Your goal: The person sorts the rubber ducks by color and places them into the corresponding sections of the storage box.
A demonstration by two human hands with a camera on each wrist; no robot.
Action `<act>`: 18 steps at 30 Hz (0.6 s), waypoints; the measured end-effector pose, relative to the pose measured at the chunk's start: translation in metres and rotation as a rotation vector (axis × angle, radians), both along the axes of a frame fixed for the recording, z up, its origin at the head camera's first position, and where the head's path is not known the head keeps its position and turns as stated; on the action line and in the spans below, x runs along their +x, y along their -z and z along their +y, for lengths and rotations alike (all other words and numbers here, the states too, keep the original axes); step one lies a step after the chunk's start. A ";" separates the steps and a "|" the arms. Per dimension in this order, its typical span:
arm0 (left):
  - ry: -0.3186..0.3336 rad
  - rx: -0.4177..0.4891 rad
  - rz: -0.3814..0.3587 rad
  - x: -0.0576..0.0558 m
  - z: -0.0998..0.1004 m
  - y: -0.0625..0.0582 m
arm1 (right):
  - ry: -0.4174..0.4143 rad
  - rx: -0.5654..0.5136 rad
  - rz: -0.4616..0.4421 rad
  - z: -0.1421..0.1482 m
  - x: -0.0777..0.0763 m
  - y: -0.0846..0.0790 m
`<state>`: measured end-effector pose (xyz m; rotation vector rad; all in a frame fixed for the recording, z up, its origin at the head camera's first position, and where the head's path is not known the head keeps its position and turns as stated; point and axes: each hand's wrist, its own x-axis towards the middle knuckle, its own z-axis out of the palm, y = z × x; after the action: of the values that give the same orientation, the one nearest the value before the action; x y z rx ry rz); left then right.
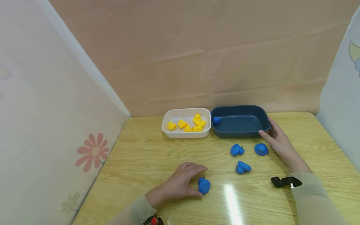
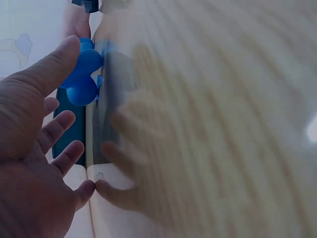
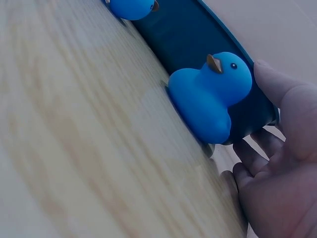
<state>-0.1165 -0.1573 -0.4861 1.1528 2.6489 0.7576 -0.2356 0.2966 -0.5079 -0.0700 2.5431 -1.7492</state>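
Observation:
On the tabletop a blue rubber duck [image 1: 204,186] lies between the spread thumb and fingers of my left hand [image 1: 182,181]. In the left wrist view, the thumb overlaps the blue duck [image 2: 81,94], and the other fingers are apart. My right hand [image 1: 277,139] grips the right front corner of a dark blue bin [image 1: 239,134], thumb at the front rim and fingers round the end wall. Close to that hand, an upright blue duck [image 3: 200,104] stands in front of the bin. One blue duck [image 1: 216,120] sits inside the bin at its left end.
A white bin [image 1: 185,135] holding several yellow ducks [image 1: 182,123] stands against the dark bin's left side. Two more blue ducks, one tipped [image 1: 237,150] and another on its side [image 1: 243,167], lie before the dark bin. A papered wall [image 1: 208,56] rises behind.

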 end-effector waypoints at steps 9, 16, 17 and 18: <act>0.045 -0.011 0.043 0.000 -0.002 0.005 | -0.006 0.000 0.000 0.001 0.000 0.001; 0.050 -0.017 0.022 0.000 -0.004 0.007 | -0.004 -0.001 -0.006 0.001 0.001 -0.001; 0.049 -0.015 0.022 0.000 -0.004 0.008 | -0.004 -0.002 -0.006 0.001 0.001 -0.001; 0.048 -0.014 0.024 -0.001 -0.005 0.008 | -0.004 -0.002 -0.005 0.000 0.001 -0.002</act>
<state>-0.1171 -0.1619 -0.4942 1.2242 2.6313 0.7204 -0.2346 0.2969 -0.5063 -0.0709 2.5358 -1.7482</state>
